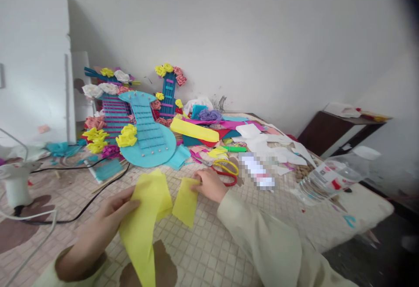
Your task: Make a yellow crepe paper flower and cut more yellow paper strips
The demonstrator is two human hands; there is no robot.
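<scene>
Between thumb and fingers, my left hand [113,210] pinches a long yellow sheet [145,210]; toward 3 o'clock from it, my right hand [211,184] grips a smaller yellow piece [185,204] by its edge. Both look thin, so a hard tug could crease or tear them. At my right hand's 2 o'clock, the scissors [225,173] lie so close that a knuckle might knock them. Some left fingertips hide behind the sheet, whose bottom end is cut off; farther out, a white item [257,171] is blurred.

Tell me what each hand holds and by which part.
Left hand: large sheet, by its left edge. Right hand: small piece, by its upper right corner.
</scene>
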